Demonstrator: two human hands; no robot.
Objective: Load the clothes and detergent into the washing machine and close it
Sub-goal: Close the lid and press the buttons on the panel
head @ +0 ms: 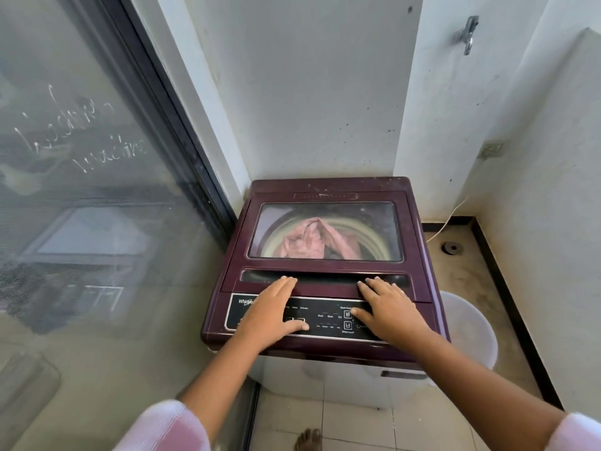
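A maroon top-loading washing machine (pixel 325 187) stands in the corner with its lid (pixel 240 242) lying flat and shut. Through the lid's window I see pink clothes (pixel 312 242) inside the drum. My left hand (pixel 273 310) rests flat on the lid's front edge and the black control panel (pixel 328 317), fingers spread. My right hand (pixel 387 307) lies flat the same way on the right side of the panel. Neither hand holds anything. No detergent container is in view.
A dusty glass sliding door (pixel 81 190) runs along the left. White walls close in behind and to the right. A translucent white bucket (pixel 468 327) stands on the floor right of the machine. A white cable (pixel 448 219) and a floor drain (pixel 452 248) lie behind it.
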